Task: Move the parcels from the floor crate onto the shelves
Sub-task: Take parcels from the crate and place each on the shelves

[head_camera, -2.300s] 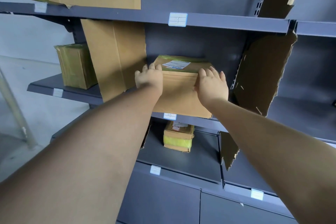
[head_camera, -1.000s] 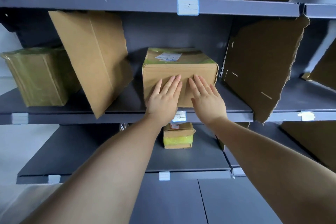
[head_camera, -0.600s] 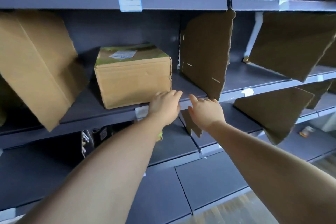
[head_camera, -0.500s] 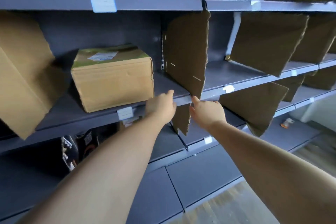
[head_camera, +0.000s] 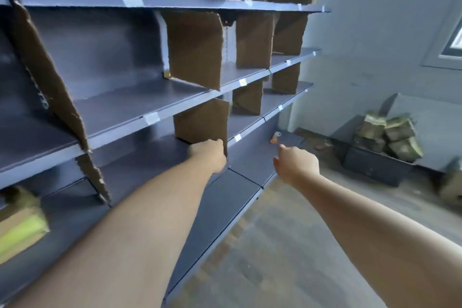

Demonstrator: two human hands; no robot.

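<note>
Parcels (head_camera: 390,132) sit piled in the floor crate (head_camera: 375,170) far right, so we think many are left; one parcel (head_camera: 20,227) lies on a near left shelf (head_camera: 75,220); our left hand (head_camera: 210,157) and right hand (head_camera: 296,165) curl loosely, holding nothing.

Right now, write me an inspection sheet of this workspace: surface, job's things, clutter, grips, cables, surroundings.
Surface: grey shelves, split into bays by cardboard dividers; the picture is blurred.
Job's things: parcels heaped in the floor crate; one shelved parcel on a lower shelf at far left.
Clutter: small orange item on the bottom shelf; a brown box on the floor right of the crate.
Grips: left grip in front of a divider's lower edge, fingers hidden; right grip loosely curled, holding nothing.
Cables: nothing seen.
Surroundings: wood-look floor, grey wall, window at right.
</note>
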